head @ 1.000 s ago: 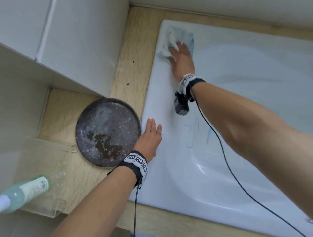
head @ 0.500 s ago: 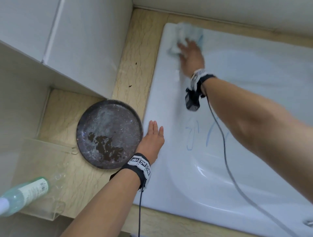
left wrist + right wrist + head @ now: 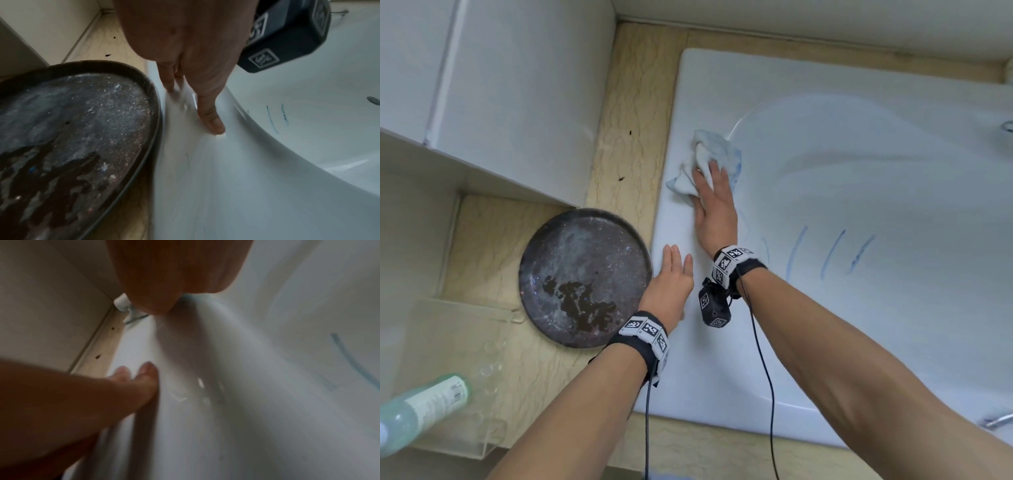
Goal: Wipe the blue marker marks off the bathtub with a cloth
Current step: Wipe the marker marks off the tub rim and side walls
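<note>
The white bathtub (image 3: 688,102) fills the right of the head view. My right hand (image 3: 709,178) presses a crumpled white cloth (image 3: 719,150), stained blue at its edge, onto the tub's left rim with fairly straight fingers. Several blue marker strokes (image 3: 794,251) run down the tub's inner slope just right of that wrist; they also show in the left wrist view as blue strokes (image 3: 271,120) and in the right wrist view as a blue stroke (image 3: 345,353). My left hand (image 3: 674,267) lies flat on the rim beside the right wrist, its fingers (image 3: 209,120) straight and holding nothing.
A dark, stained round plate (image 3: 585,277) sits on the beige tiled ledge (image 3: 633,102), touching the tub's left edge. A clear plastic tray (image 3: 448,359) and a green bottle (image 3: 424,407) are at lower left. White cabinets (image 3: 517,85) rise behind. A tap (image 3: 996,419) shows at lower right.
My right hand has slid the cloth back along the rim from the tub's far corner toward me. The left hand has stayed flat on the rim.
</note>
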The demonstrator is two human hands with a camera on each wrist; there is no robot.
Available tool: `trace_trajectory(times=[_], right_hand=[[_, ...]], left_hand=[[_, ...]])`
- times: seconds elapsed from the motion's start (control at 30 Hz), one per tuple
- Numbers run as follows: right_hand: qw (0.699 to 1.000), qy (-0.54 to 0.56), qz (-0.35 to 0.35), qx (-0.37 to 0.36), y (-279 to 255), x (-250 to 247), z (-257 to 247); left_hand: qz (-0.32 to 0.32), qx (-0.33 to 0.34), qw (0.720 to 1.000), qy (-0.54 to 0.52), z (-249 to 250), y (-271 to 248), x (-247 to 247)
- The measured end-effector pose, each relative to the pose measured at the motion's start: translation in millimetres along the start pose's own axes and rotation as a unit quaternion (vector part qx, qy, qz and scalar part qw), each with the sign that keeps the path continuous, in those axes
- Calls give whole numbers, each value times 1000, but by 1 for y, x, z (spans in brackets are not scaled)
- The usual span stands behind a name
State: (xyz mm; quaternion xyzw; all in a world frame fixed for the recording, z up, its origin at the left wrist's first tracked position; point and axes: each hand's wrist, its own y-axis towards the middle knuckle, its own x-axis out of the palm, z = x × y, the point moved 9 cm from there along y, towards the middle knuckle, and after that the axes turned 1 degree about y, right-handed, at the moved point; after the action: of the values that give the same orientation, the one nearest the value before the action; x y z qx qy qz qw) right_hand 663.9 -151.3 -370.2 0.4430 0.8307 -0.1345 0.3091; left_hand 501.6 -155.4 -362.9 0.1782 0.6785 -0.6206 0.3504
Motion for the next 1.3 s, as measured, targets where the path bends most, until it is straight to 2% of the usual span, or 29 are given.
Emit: trace_trajectory(times=[0.13, 0.27, 0.37, 0.43, 0.5, 0.6, 0.7, 0.77, 0.83, 0.9, 1.0, 1.07, 1.17, 1.3], right_hand=[[1000, 10, 0, 5, 2, -3, 3], [999, 32, 3, 27, -2, -9, 7], [995, 56, 17, 77, -17, -24, 26], [986, 91, 24, 139, -31, -36, 48], [956, 164, 8, 241, -46, -48, 82], [881, 320, -19, 347, -53, -67, 126], [839, 399, 24, 370, -31, -95, 157], [829, 420, 73, 363, -4, -105, 174], [832, 408, 99, 362, 19, -99, 194], [846, 374, 89, 370, 35, -76, 208], [882, 299, 39, 362, 37, -44, 170], [908, 253, 23, 333, 24, -34, 133], [931, 238, 41, 273, -13, -34, 103], [959, 219, -7, 180, -59, -29, 92]], left_hand=[[-8, 6, 1000, -25, -4, -3, -1], [49, -14, 997, -55, -12, 2, -30], [86, -48, 994, -55, -20, 14, -57], [88, -56, 994, -43, -22, 28, -69], [72, -54, 995, -39, -20, 42, -74], [44, -52, 996, -48, -19, 60, -73], [30, -54, 997, -40, -18, 67, -66], [30, -55, 997, -52, -18, 68, -64], [29, -54, 996, -67, -18, 68, -65], [26, -53, 996, -71, -17, 68, -66], [24, -47, 995, -82, -15, 68, -67], [23, -38, 995, -90, -16, 68, -67], [24, -35, 994, -101, -17, 68, -68], [21, -36, 993, -109, -15, 67, -69]])
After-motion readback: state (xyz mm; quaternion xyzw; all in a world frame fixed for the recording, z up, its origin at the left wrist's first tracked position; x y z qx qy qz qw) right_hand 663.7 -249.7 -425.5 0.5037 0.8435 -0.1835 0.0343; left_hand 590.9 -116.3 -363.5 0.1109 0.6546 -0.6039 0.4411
